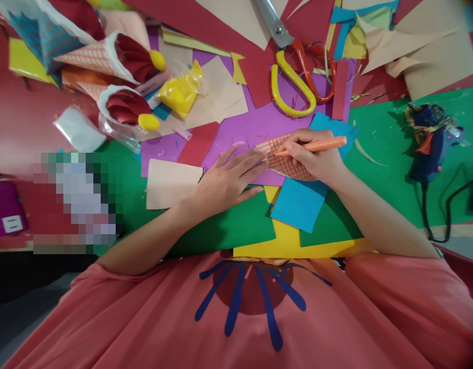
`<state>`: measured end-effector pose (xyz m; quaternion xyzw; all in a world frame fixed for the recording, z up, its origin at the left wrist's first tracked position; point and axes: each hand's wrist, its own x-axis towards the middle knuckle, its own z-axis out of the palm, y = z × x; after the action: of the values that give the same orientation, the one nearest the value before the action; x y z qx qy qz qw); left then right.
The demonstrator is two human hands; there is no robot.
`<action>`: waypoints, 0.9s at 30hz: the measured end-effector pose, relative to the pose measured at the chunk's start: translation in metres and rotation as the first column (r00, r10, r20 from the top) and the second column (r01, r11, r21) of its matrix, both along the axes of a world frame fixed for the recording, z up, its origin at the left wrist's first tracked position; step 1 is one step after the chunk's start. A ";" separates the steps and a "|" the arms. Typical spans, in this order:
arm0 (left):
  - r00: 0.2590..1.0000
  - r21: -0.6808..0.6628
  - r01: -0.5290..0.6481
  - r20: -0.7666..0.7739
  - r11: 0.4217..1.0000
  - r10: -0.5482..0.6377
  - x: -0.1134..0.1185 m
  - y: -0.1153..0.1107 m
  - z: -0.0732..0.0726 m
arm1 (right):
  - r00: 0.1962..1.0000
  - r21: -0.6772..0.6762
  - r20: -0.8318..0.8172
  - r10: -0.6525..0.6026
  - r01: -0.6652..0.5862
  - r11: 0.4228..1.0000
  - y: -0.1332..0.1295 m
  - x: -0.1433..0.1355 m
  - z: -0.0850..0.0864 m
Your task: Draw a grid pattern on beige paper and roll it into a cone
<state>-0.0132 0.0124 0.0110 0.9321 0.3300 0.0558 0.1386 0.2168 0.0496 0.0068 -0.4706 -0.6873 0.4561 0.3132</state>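
The marker (pixel 324 145) is grasped in the right hand (pixel 319 159) close to its tip, apparently for fine control. Under the tip, the gridded paper (pixel 275 160) is lodged between the hands. Nothing is gripped by the left hand (pixel 232 179): it is laid open, fingertips at the paper's narrow end, probably so that slipping is prevented. Beneath, a purple sheet (pixel 236 134) is spread, perhaps as backing.

With the gridded paper as clock centre, a blue card (pixel 300 204) is set at five o'clock and a beige card (pixel 171 184) towards eight. The scissors (pixel 279 31) are placed at twelve, handles nearest the hands, seemingly for easy reach. The cones (pixel 92 59) are laid sideways at ten; the glue gun (pixel 432 154) is rested at three.
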 end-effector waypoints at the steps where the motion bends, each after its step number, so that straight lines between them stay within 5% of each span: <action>1: 1.000 0.014 0.004 0.003 1.000 -0.004 0.000 0.000 0.000 | 1.000 0.014 0.008 -0.003 0.002 1.000 0.000 0.000 0.000; 27: 1.000 0.006 -0.001 0.025 1.000 0.001 -0.001 0.000 -0.003 | 0.998 0.042 0.041 0.036 -0.038 0.998 -0.002 0.001 -0.004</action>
<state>-0.0141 0.0122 0.0082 0.9315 0.3286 0.0686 0.1399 0.2179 0.0475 0.0025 -0.4601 -0.7117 0.4374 0.3009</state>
